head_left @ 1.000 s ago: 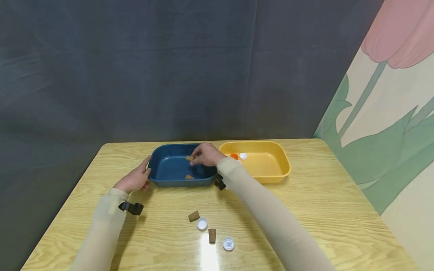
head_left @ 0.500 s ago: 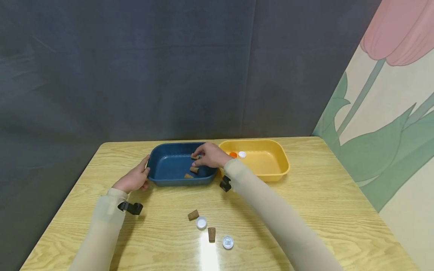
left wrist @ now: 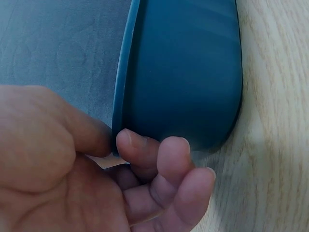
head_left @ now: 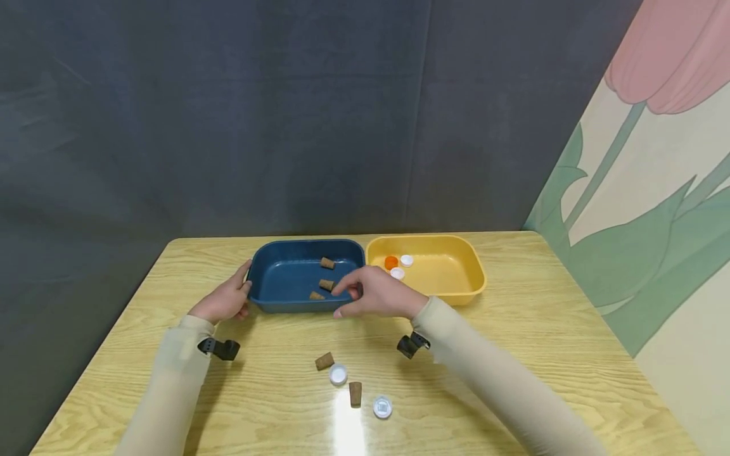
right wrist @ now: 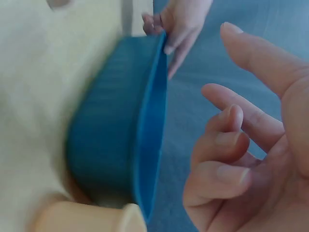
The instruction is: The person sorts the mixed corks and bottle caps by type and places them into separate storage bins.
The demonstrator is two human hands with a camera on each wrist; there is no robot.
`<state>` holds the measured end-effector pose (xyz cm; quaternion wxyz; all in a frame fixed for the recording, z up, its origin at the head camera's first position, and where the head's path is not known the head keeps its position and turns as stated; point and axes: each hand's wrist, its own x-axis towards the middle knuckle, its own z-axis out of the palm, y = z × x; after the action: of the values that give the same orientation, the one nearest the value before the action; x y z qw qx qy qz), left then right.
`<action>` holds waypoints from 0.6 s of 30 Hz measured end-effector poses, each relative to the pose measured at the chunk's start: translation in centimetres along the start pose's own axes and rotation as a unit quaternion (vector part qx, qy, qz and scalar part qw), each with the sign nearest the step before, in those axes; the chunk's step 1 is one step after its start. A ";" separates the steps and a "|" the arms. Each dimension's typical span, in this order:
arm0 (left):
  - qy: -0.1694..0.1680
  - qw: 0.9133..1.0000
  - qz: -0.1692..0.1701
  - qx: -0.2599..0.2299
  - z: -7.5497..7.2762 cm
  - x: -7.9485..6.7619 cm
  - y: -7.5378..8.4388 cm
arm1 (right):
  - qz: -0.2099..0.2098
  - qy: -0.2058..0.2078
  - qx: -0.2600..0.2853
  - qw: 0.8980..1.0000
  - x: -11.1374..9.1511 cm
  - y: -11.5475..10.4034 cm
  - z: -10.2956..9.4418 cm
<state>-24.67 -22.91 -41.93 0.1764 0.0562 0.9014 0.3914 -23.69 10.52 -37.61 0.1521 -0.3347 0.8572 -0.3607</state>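
Note:
My left hand (head_left: 224, 301) pinches the left rim of the blue bin (left wrist: 188, 72), thumb inside and fingertips against the outer wall. Three corks lie in that bin: one toward the back (head_left: 327, 263), a middle cork (head_left: 326, 285) and a front cork (head_left: 316, 296). Over the bin's front right corner hovers my right hand (head_left: 381, 292), thumb and index finger spread apart with nothing between them. In the right wrist view the other fingers (right wrist: 217, 179) of that hand are loosely bent.
A yellow bin (head_left: 445, 272) stands right of the blue one, holding an orange cap (head_left: 391, 262) and two white caps (head_left: 397, 273). Nearer on the wooden table lie a cork (head_left: 324, 361), a white cap (head_left: 338, 374), another cork (head_left: 355, 394) and another white cap (head_left: 383, 407).
My right hand has let go of a cork at the back of the blue bin and moved toward me and to the right. The left hand keeps its place on the rim.

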 end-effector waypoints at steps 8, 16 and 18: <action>0.000 1.000 -0.005 -0.005 0.0 0.4 -0.3 | -0.004 -0.018 -0.011 1.000 -3.4 1.2 2.4; -0.003 1.000 -0.011 -0.010 -0.2 0.5 -0.4 | 0.014 -0.048 0.004 0.999 -5.8 2.4 5.5; -0.003 1.000 -0.013 -0.010 -0.2 0.5 -0.4 | 0.020 -0.048 0.008 0.999 -6.3 2.7 6.2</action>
<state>-25.20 -23.14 -42.23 0.1842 0.0443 0.8978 0.3976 -17.26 13.01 -43.69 0.2028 -0.3333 0.8525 -0.3478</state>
